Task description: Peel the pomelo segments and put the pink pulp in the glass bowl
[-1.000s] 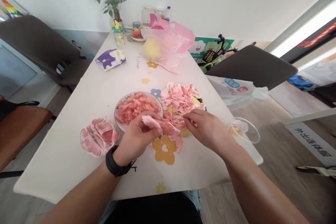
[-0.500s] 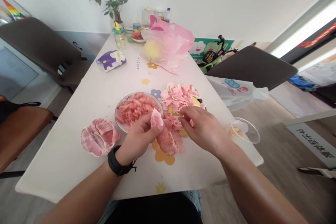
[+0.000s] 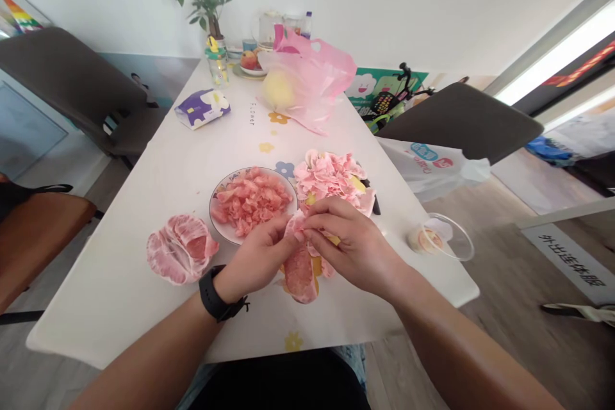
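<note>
Left hand and right hand pinch the upper end of an elongated pink citrus segment; it hangs between them, nearside of the round white dark-rimmed plate. Pink pulp pieces fill the plate; pale-pink peelings lie right, a peeled pink citrus chunk left.

Fruit segment: pink, paler along skin. Pulp pieces: coral pink. Plate: white, thin dark rim line, dark marks near edge. Peelings: pale pink, some yellow. Opened fruit: pink, whitish membranes. Tabletop: white, with orange, yellow, blue flower prints. Bag: translucent pink. Tissue pack: purple and white. Watch: black.
</note>
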`<state>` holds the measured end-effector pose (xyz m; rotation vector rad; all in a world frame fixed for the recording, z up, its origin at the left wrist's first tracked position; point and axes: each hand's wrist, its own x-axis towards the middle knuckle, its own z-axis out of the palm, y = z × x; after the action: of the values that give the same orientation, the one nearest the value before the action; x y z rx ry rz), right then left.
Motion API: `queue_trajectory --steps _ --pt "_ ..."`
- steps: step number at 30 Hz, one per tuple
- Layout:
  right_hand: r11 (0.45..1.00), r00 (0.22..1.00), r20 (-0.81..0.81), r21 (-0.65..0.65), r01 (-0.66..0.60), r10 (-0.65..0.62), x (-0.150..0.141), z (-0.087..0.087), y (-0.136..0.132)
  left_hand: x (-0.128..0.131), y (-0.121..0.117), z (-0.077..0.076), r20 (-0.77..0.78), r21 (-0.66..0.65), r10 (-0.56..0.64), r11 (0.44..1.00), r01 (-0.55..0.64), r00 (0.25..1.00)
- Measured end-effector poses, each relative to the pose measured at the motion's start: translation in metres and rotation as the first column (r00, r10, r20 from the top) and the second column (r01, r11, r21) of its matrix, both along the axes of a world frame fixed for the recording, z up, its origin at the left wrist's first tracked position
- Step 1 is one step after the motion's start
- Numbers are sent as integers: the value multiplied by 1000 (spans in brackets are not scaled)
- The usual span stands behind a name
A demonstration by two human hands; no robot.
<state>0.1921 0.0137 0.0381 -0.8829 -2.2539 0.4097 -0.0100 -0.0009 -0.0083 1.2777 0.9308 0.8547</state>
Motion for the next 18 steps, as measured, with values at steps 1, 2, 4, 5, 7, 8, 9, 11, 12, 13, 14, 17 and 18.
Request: queue_trajectory --steps 1,2,4,5,7,8,9,11,12,13,14,17,18 --pt "999 1000 -9 -17 29 -30 -2 -1 -1 1 -1 -1 11 -21 8 1000 -8 1000" --pt "998 998 -18 -33 60 -61 -4 -3 -3 1 -1 -1 20 -46 20 999 -19 1000" --pt "989 992 -33 -83 123 -126 -8 -7 -4 2 -2 -2 32 -79 39 996 -37 999" --pt "982 988 -37 -117 146 -151 -9 -9 -4 2 -2 -2 33 -85 36 996 -33 999" --pt "970 984 -39 -184 161 -171 -10 -10 -2 2 -2 0 28 -85 19 996 -16 999" --pt "967 986 -42 -206 150 -162 -9 -9 -1 2 -2 1 29 -88 13 996 -11 999" --pt "967 989 -51 -218 128 -142 -8 -8 0 2 -2 3 33 -92 13 996 -10 999" --pt "973 992 -86 -218 73 -94 -3 -6 1 2 -2 7 50 -97 21 995 -17 999" --pt "976 992 -104 -214 49 -73 0 -5 1 2 -1 9 63 -96 25 995 -19 998" --pt "977 992 -116 -211 28 -53 2 -4 1 2 -1 11 74 -95 27 995 -20 997" --pt "978 992 -120 -209 10 -36 4 -4 0 3 -1 12 84 -95 31 995 -23 996" --pt "978 992 -125 -208 -18 -8 7 -9 -2 3 -1 12 85 -85 41 996 -33 996" --pt "978 991 -134 -207 -18 -10 7 -10 -2 3 -1 11 78 -74 44 997 -38 996"
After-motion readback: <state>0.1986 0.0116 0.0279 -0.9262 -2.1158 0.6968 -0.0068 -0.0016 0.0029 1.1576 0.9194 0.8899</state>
